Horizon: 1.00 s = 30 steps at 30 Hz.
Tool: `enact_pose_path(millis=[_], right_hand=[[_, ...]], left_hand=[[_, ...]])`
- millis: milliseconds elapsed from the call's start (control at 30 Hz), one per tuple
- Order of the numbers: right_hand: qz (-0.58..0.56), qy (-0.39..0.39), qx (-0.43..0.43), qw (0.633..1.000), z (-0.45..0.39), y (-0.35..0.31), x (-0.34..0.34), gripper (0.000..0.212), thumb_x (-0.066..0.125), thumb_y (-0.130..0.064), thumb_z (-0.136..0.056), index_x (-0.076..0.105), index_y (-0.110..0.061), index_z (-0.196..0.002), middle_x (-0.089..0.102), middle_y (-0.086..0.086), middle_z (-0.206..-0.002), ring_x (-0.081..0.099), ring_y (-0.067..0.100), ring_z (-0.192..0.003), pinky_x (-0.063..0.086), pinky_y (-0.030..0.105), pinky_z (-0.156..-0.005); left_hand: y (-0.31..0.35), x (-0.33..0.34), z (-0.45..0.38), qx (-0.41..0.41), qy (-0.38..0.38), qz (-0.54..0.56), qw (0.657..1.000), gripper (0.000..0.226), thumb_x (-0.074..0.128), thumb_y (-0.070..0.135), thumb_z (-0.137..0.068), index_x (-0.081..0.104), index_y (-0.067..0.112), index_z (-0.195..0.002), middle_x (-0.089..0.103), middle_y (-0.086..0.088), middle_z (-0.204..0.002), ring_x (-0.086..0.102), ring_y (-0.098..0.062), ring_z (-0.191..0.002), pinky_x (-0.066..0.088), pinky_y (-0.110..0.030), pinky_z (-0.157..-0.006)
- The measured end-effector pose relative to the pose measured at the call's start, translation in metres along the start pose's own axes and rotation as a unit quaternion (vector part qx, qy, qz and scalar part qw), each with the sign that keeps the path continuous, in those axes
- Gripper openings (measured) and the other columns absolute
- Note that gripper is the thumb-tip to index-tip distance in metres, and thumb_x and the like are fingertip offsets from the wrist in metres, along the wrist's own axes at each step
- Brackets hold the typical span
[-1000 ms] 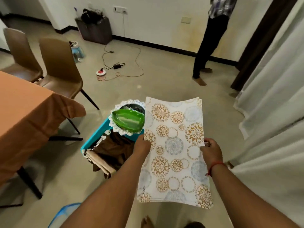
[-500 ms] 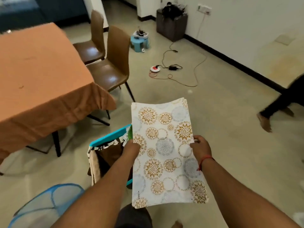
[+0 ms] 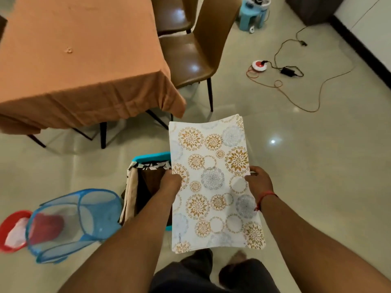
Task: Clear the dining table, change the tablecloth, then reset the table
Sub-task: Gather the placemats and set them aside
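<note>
I hold a stack of white placemats (image 3: 213,182) with orange and grey flower circles flat in front of me. My left hand (image 3: 171,180) grips the stack's left edge and my right hand (image 3: 258,182) grips its right edge. The dining table (image 3: 80,51), covered with an orange tablecloth, stands at the upper left, apart from the mats. Below the mats on the floor sits a teal bin (image 3: 148,159) holding folded brown and beige cloths (image 3: 139,191).
Two brown chairs (image 3: 190,53) stand by the table's right side. A blue mesh hamper (image 3: 74,223) and a red tub (image 3: 10,229) lie at the lower left. Cables and a red-white device (image 3: 259,65) trail over the floor at the upper right, near a small blue stool (image 3: 251,15).
My view has swung left toward the table, which now fills the upper left. The green dish and the standing person have left the view. Both hands keep their hold on the placemats.
</note>
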State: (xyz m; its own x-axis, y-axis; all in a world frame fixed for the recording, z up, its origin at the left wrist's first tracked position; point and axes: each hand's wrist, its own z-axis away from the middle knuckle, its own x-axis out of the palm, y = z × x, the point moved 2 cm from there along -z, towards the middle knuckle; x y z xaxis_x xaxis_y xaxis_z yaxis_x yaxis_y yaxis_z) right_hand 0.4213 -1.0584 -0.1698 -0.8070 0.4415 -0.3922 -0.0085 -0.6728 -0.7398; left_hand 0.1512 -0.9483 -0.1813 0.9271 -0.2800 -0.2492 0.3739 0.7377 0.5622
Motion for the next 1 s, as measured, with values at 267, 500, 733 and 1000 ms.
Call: enact_pose_path(millis=[267,500,733,1000], right_hand=[[0.066,-0.067,0.011,0.995,-0.046,0.000,0.002,0.034,0.055,-0.002,-0.090,0.064,-0.012,-0.121,0.068,0.006,-0.113,0.063,0.023,-0.094,0.048,0.029,-0.077],[0.099,-0.104,0.042,0.989,-0.075,0.014,0.008,0.041,0.057,-0.006,-0.091,0.055,-0.011,-0.132,0.059,0.004,-0.119,0.054,0.022,-0.099,0.042,0.029,-0.082],[0.146,-0.125,0.066,0.979,-0.085,0.021,0.012,0.053,0.055,-0.009,-0.093,0.042,-0.009,-0.145,0.050,0.007,-0.139,0.050,0.027,-0.122,0.038,0.034,-0.102],[0.181,-0.130,0.044,0.974,-0.091,0.011,0.007,0.059,0.055,-0.010,-0.094,0.035,-0.011,-0.150,0.039,0.012,-0.154,0.043,0.031,-0.136,0.035,0.036,-0.108]], left_hand=[[-0.005,0.016,-0.009,-0.051,0.039,0.030,0.997,0.023,0.051,0.012,-0.093,0.063,0.011,-0.112,0.069,-0.012,-0.104,0.069,-0.033,-0.095,0.057,-0.049,-0.090],[-0.028,0.022,-0.030,-0.087,0.073,0.068,0.991,0.024,0.051,0.012,-0.092,0.065,0.008,-0.111,0.071,-0.017,-0.105,0.070,-0.037,-0.097,0.056,-0.050,-0.090],[-0.040,0.028,-0.035,-0.104,0.101,0.064,0.987,0.025,0.050,0.008,-0.096,0.055,0.000,-0.119,0.061,-0.016,-0.105,0.057,-0.026,-0.092,0.044,-0.035,-0.076],[-0.025,0.027,-0.026,-0.006,0.185,-0.242,0.952,0.047,0.051,0.035,-0.094,0.044,0.014,-0.136,0.053,-0.010,-0.133,0.053,-0.033,-0.120,0.047,-0.051,-0.100]])
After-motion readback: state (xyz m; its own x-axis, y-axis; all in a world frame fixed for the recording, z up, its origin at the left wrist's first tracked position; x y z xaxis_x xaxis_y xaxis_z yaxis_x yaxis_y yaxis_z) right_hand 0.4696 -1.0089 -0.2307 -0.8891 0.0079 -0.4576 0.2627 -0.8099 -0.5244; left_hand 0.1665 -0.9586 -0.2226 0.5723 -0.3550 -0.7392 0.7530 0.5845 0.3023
